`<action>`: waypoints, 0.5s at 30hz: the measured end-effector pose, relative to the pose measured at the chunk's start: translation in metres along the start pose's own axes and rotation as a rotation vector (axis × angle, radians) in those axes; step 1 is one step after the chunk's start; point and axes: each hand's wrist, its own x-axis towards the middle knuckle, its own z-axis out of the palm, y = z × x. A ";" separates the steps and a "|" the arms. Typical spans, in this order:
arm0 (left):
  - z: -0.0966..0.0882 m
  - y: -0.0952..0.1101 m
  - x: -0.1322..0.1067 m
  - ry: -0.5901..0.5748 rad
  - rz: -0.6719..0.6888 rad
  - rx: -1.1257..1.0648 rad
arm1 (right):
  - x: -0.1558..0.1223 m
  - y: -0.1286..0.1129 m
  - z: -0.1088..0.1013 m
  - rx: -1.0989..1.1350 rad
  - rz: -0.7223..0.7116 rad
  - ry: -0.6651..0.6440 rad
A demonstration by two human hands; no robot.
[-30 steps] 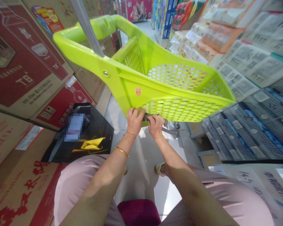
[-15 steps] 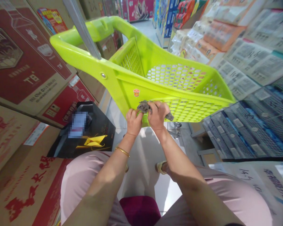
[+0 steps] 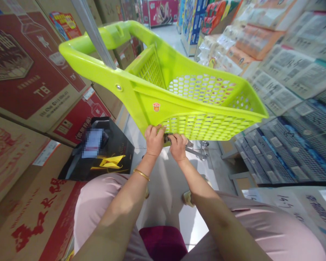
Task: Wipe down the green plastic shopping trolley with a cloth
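A bright green plastic shopping cart stands side-on before me, with a small red and orange sticker on its side. My left hand grips the lower edge of the basket with its fingers curled over the lattice. Just to its right, my right hand is closed on a crumpled grey-brown rag, pressed at the basket's bottom edge. Most of the rag is hidden behind the fingers. Below the basket, part of the metal frame and a caster show.
Stacked cartons rise on the left. Beside them a black bag bears a yellow ribbon and a blurred patch. Packaged goods are piled along the right. A magenta seat is between my legs on the tiled floor.
My right hand has moved down with the rag, from the basket's side to its bottom edge. Less of the rag shows. The left hand has stayed nearly in place.
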 end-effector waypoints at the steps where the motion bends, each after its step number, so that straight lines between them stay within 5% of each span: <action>1: -0.001 0.000 0.000 -0.006 0.000 -0.001 | 0.010 0.001 -0.002 -0.009 -0.007 0.029; 8: -0.003 0.000 0.001 -0.018 0.003 -0.018 | 0.070 0.005 -0.013 0.041 0.088 0.120; 15: -0.006 0.002 0.005 -0.006 0.020 -0.038 | 0.020 0.006 0.005 0.001 0.037 0.012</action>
